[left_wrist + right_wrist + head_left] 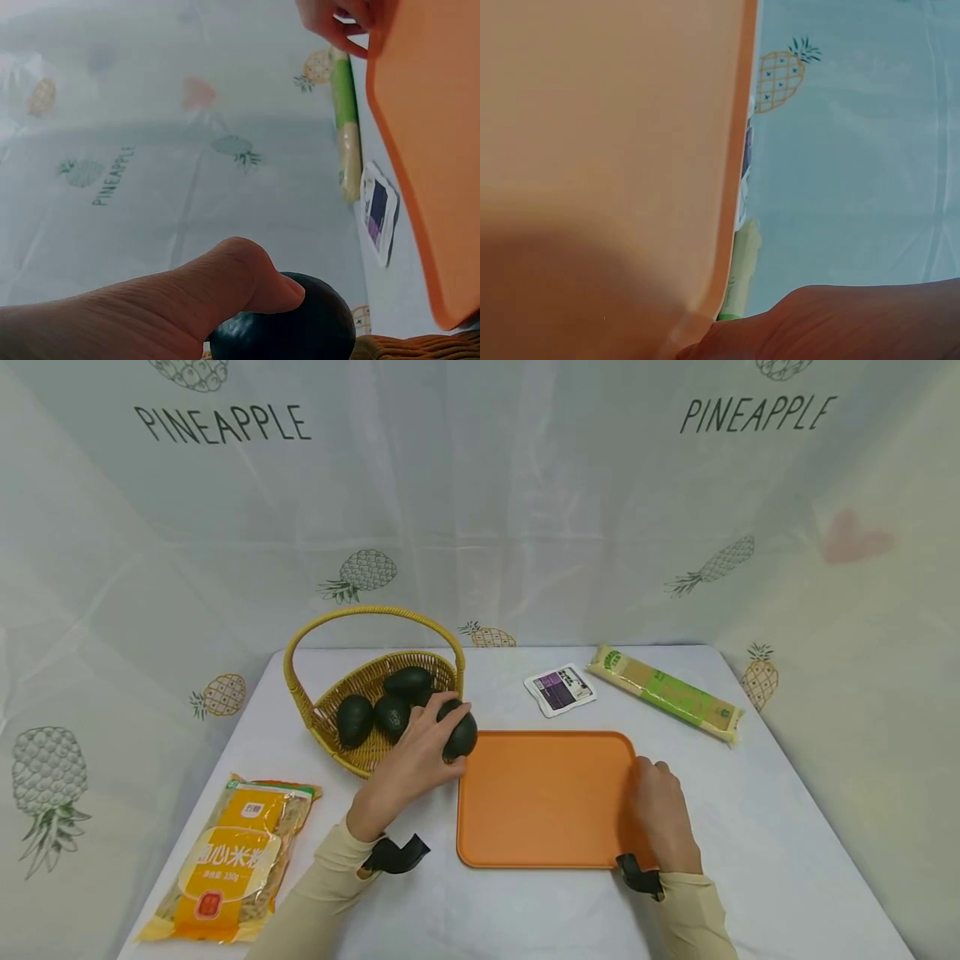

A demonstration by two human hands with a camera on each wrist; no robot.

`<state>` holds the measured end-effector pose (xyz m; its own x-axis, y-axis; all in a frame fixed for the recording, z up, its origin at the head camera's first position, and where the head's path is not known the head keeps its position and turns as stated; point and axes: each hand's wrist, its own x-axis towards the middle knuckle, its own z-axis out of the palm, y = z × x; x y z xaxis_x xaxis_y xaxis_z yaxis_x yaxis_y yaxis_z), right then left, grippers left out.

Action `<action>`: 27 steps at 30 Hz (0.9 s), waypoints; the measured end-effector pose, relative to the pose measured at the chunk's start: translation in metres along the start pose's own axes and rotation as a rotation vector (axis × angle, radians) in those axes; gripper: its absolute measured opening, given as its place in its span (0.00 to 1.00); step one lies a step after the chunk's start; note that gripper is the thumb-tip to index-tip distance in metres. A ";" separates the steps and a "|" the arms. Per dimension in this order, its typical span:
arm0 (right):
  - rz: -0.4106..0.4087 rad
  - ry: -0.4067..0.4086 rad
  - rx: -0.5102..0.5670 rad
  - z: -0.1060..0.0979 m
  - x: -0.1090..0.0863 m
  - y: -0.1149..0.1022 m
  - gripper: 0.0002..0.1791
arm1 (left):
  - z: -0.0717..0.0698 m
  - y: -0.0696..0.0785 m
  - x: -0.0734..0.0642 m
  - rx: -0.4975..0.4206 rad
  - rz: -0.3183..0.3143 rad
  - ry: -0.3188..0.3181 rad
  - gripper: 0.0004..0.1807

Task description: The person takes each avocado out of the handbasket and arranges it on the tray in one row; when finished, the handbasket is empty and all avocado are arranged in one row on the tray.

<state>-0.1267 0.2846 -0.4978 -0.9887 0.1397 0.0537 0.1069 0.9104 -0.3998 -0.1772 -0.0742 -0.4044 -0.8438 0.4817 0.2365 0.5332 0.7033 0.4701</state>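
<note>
In the head view my left hand (pixel 420 747) grips a dark avocado (pixel 461 737), held above the gap between the basket's right side and the orange tray's upper left corner. The left wrist view has the thumb pressed on the same avocado (pixel 307 326). Three more avocados (pixel 355 721) lie in the yellow wicker basket (pixel 330 745), whose front right is hidden behind the left hand. At the right edge of the orange tray (pixel 543 802), my right hand (pixel 663 814) holds the rim, its fingers curled there; the right wrist view catches only part of this hand (pixel 840 326).
A yellow bag of rice noodles (pixel 228 864) lies at the front left. Behind the tray lies a small white and purple packet (pixel 560 690), with a long green and tan packet (pixel 666 693) to its right. The basket's tall handle (pixel 375 610) arches upward.
</note>
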 end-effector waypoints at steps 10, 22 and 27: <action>-0.020 0.019 -0.003 -0.001 0.002 0.000 0.12 | 0.006 0.007 0.004 0.000 0.021 -0.013 0.36; 0.007 -0.001 -0.002 0.001 0.002 0.000 0.14 | 0.014 0.016 0.008 -0.014 0.007 -0.057 0.38; 0.017 -0.005 -0.002 0.001 0.002 0.000 0.13 | 0.019 0.017 0.010 -0.001 0.028 -0.073 0.39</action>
<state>-0.1289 0.2849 -0.4985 -0.9873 0.1531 0.0420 0.1239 0.9086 -0.3988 -0.1752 -0.0477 -0.4108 -0.8221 0.5378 0.1868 0.5563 0.6888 0.4649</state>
